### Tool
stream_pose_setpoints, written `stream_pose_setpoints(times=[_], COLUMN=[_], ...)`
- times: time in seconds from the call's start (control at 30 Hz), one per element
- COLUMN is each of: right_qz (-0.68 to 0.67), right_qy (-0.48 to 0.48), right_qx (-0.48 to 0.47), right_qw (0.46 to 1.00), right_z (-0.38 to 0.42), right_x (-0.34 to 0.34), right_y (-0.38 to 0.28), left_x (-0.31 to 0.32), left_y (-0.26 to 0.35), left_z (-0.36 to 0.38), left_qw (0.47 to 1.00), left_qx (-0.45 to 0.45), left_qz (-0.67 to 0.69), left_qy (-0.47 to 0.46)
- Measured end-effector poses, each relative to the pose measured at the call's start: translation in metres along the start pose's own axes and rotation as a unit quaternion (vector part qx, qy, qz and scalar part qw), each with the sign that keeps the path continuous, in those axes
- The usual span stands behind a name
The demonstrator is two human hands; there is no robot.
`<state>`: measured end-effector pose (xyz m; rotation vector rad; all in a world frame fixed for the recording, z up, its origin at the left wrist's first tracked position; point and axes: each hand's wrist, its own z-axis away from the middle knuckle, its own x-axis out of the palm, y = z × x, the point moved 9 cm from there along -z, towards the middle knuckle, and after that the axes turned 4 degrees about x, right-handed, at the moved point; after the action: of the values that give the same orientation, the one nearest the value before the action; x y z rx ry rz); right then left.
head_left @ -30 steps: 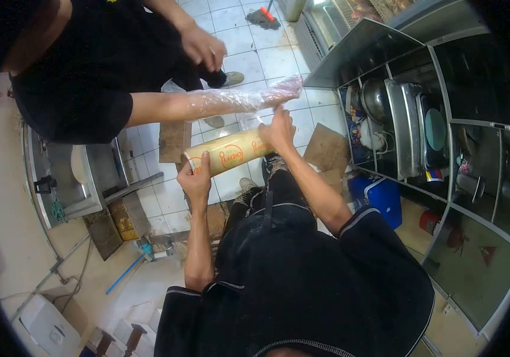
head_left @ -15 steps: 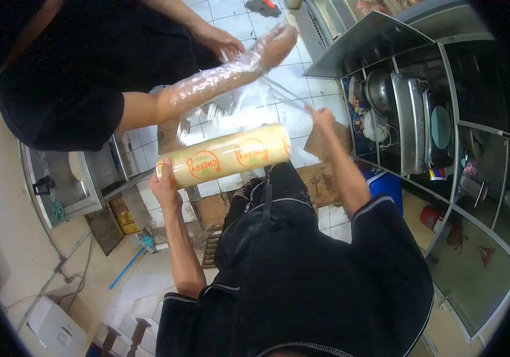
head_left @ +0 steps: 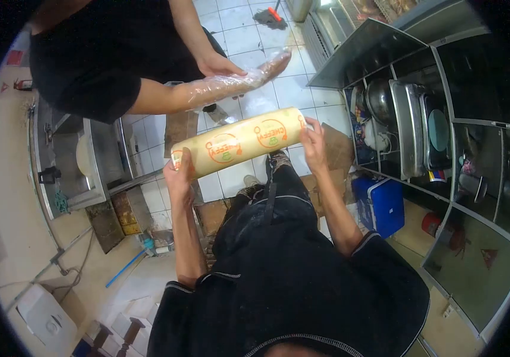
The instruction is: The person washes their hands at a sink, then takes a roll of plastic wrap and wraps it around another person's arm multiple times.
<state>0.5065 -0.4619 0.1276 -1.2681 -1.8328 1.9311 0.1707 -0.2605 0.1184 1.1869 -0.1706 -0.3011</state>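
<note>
A large roll of yellowish cling film (head_left: pixel 240 143) with orange "CHEFFY" print lies slantwise in front of me, held level between my two hands. My left hand (head_left: pixel 179 178) grips its left end, thumb on top. At the right end, my right hand (head_left: pixel 313 146) is closed around the roll's edge. Beyond the roll, another person's forearm (head_left: pixel 222 88) is wrapped in clear film from near the elbow to the hand. That person's other hand (head_left: pixel 220 64) rests on the wrapped forearm.
Glass-doored cabinets (head_left: pixel 472 89) on the right hold metal trays (head_left: pixel 408 128) and a bowl (head_left: pixel 380 104). Below them stands a blue box (head_left: pixel 382 203). A metal sink unit (head_left: pixel 82 157) is at the left. A dark cloth (head_left: pixel 270 19) lies on the tiled floor (head_left: pixel 240 38).
My right hand has come back from a stretched thin strip near the wrapped arm to the roll's right end. The roll has shifted slightly right and up; the other person's free hand now lies on the film.
</note>
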Motion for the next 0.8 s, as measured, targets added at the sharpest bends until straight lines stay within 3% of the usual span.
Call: stream_pose_setpoints(times=[0.1, 0.17, 0.23, 0.27, 0.33, 0.37, 0.4, 0.47, 0.53, 0.57, 0.67, 0.7, 0.73, 0.8], right_qz=[-0.200, -0.376, -0.422, -0.404, -0.441, -0.471, -0.501, -0.444, -0.500, -0.528, -0.604, -0.627, -0.595, -0.526], right_qy=[0.004, 0.006, 0.012, -0.030, -0.099, -0.105, -0.108, -0.167, -0.144, -0.135, -0.196, -0.215, -0.216, -0.210], right_qx=[0.093, 0.168, 0.114, 0.037, 0.015, 0.046, 0.078, 0.103, 0.095, 0.089, 0.063, 0.064, 0.111, 0.198], right_qw=[0.975, 0.911, 0.899, 0.914, 0.892, 0.875, 0.855, 0.874, 0.848, 0.834, 0.770, 0.746, 0.766, 0.800], right_z=[0.006, -0.003, -0.031, -0.053, -0.093, -0.115, -0.136, -0.163, -0.201, -0.222, -0.256, -0.261, -0.274, -0.305], right_x=[-0.005, -0.020, -0.046, -0.057, -0.067, -0.065, -0.064, -0.063, -0.057, -0.056, -0.071, -0.075, -0.071, -0.071], right_y=[0.005, -0.028, -0.058, -0.087, -0.101, -0.113, -0.126, -0.169, -0.128, -0.115, -0.150, -0.159, -0.153, -0.139], left_x=[0.039, 0.040, 0.040, 0.038, 0.048, 0.059, 0.076, 0.070, 0.099, 0.096, 0.104, 0.092, 0.127, 0.145], left_y=[0.093, 0.126, 0.150, 0.166, 0.211, 0.237, 0.254, 0.235, 0.263, 0.275, 0.318, 0.314, 0.335, 0.344], left_z=[0.043, 0.055, 0.048, 0.040, 0.027, 0.023, 0.014, -0.054, -0.052, -0.056, -0.057, -0.089, -0.071, -0.104], left_qw=[0.966, 0.954, 0.942, 0.934, 0.925, 0.914, 0.910, 0.970, 0.965, 0.955, 0.899, 0.921, 0.940, 0.920], left_qx=[0.151, 0.205, 0.236, 0.272, 0.311, 0.334, 0.249, 0.044, 0.109, 0.187, 0.357, 0.242, 0.112, 0.021], left_qz=[0.068, -0.004, -0.062, -0.069, 0.034, 0.088, 0.207, 0.182, 0.131, 0.138, 0.085, 0.205, 0.172, 0.102], left_qy=[-0.197, -0.220, -0.232, -0.222, -0.216, -0.214, -0.259, -0.156, -0.197, -0.186, -0.240, -0.224, -0.272, -0.378])
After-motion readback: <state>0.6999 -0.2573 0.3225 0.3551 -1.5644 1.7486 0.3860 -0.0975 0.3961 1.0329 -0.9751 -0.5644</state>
